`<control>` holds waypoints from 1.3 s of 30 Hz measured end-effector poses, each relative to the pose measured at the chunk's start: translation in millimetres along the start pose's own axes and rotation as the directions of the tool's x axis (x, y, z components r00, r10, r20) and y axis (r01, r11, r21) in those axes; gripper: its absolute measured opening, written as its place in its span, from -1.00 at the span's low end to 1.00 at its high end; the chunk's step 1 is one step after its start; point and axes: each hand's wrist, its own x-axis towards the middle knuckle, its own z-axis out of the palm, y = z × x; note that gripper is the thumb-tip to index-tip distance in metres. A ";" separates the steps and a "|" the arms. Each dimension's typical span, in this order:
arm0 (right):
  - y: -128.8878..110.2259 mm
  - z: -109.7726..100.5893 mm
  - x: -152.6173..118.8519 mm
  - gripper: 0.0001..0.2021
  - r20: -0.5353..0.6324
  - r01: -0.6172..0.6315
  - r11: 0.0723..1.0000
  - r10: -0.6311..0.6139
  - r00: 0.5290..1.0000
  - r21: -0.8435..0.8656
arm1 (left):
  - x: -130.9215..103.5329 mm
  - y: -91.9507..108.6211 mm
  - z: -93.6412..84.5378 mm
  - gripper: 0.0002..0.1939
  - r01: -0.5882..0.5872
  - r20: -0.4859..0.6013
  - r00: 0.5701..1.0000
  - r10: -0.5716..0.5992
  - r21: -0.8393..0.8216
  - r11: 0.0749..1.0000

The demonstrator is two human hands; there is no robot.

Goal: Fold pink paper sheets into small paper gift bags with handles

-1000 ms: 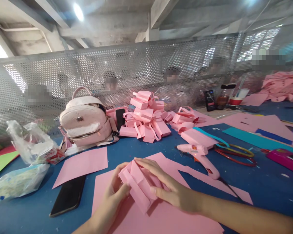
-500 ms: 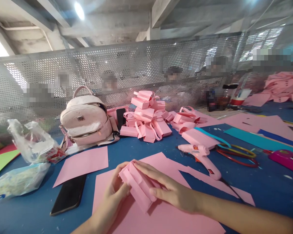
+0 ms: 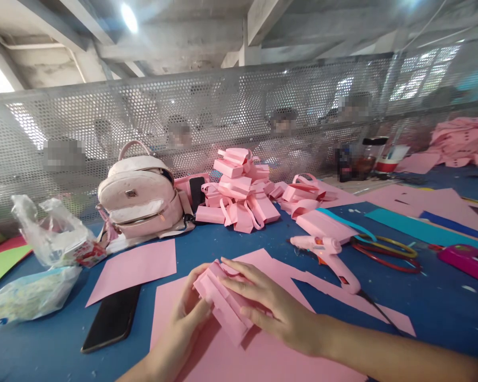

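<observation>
I record my right hand shifted farther across the folded pink paper piece over the pink sheet, its top flap flatter than a moment ago, apparently advancing the fold, fingers of it and my left hand grasping opposite sides.

The left hand curls inward, thumb outstretched; the right hand (its back showing) extends its fingers leftward, forearm slanting in from the right.

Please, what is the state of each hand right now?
Left hand: closed on the folded pink paper.
Right hand: partly open, laid across the same paper.
</observation>
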 end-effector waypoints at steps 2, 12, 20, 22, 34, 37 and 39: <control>1.0 0.6 -0.4 -0.54 -0.022 0.022 0.998 -0.023 0.999 -0.056 | 0.1 -0.4 -0.4 -0.58 -0.002 -0.001 1.000 0.002 0.012 1.000; 6.2 2.9 -2.5 -0.46 -0.034 -0.004 0.999 0.003 0.999 -0.032 | -0.8 2.5 2.2 -0.49 -0.015 -0.011 1.000 0.016 0.092 0.996; 8.0 6.0 1.9 -0.43 -0.056 -0.147 0.881 0.193 0.980 0.450 | 0.5 5.2 8.4 -0.48 0.002 0.008 1.000 -0.002 0.067 0.998; 5.2 5.1 5.3 -0.54 -0.070 -0.163 0.850 0.228 0.971 0.501 | 0.5 6.2 8.7 -0.52 -0.009 0.008 1.000 0.008 0.093 0.996; 6.0 6.1 5.4 -0.53 -0.016 -0.175 0.832 0.215 0.976 0.527 | 0.5 3.0 5.2 -0.51 -0.046 0.022 0.999 0.044 0.109 0.993; 4.1 8.0 5.0 -0.53 -0.008 -0.173 0.861 0.202 0.979 0.478 | 1.0 2.9 4.7 -0.50 -0.043 0.012 0.999 0.042 0.102 0.994; 3.1 9.1 4.3 -0.54 -0.013 -0.185 0.887 0.210 0.978 0.423 | 1.1 2.9 4.1 -0.50 -0.046 0.008 0.999 0.046 0.108 0.993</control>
